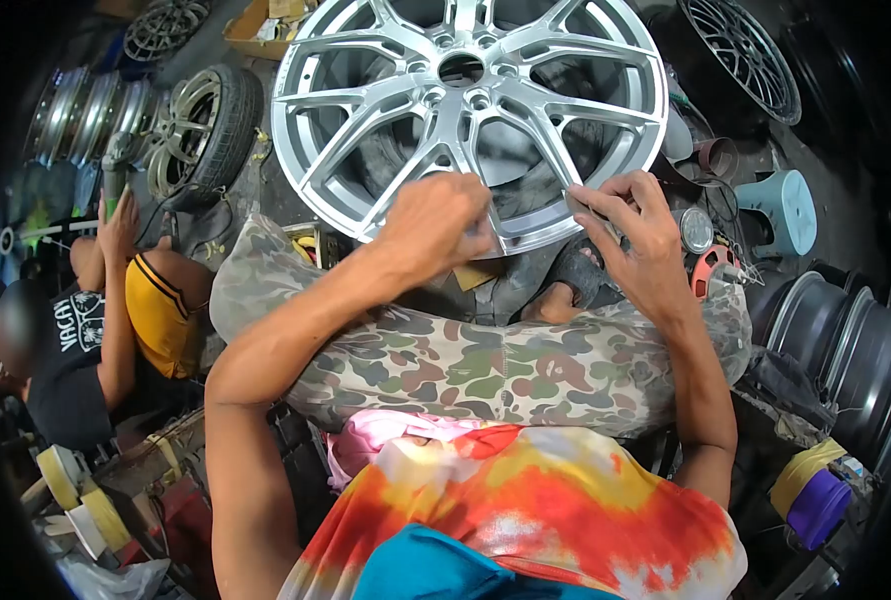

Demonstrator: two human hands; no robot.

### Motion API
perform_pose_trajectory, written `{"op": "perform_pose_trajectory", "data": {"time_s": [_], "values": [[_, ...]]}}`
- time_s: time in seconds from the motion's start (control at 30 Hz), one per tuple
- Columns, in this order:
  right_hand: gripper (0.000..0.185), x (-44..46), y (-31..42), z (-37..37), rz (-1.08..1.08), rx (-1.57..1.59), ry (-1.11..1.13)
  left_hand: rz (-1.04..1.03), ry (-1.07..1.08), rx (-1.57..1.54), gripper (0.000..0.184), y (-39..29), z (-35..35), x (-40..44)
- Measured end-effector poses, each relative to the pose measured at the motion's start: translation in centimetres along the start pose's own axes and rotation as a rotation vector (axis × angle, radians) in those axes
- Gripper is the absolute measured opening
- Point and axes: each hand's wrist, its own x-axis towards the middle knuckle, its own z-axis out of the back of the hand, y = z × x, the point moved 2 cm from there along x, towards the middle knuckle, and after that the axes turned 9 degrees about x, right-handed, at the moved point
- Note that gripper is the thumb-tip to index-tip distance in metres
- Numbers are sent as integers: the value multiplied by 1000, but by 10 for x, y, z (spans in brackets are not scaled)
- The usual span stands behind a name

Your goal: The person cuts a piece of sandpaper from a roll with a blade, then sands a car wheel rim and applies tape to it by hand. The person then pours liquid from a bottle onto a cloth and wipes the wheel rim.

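Note:
A large silver alloy wheel rim with branching spokes lies face up in front of my knees. My left hand is closed at the rim's near edge, by the lower spoke, and what its fingers hold is hidden. At the near right edge, my right hand has its thumb and fingers bent around a small thin piece near a spoke end; the piece is too small to name. Both forearms reach over my camouflage-patterned trousers.
At the left sits another person holding a tool. Beyond are a tyred wheel and a cardboard box. On the right are a light blue stool, a dark wheel and stacked rims.

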Motion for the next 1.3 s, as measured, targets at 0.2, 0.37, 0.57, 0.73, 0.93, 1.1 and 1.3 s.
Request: {"op": "perform_pose_trajectory", "data": {"time_s": [0.2, 0.37, 0.57, 0.73, 0.93, 1.1, 1.3], "values": [[30, 3, 0, 3, -16, 12, -30, 180, -140, 89, 17, 29, 49, 5], [31, 5, 2, 2, -19, 1, 1, 237, -265, 94, 17, 45, 76, 2], [32, 12, 18, 9, 26, 2, 1, 343, -396, 139, 16, 52, 106, 3], [31, 34, 61, 23, 43, 23, 11, 291, -526, 119, 17, 45, 127, 10], [29, 61, 69, 25, 86, 99, -62, 288, -623, 33, 19, 38, 144, 17], [27, 71, 54, 17, 47, 91, -27, 313, -695, 23, 17, 57, 147, 11], [23, 82, 55, 12, 8, 102, 11, 381, -698, 17, 17, 69, 150, 12]]}}
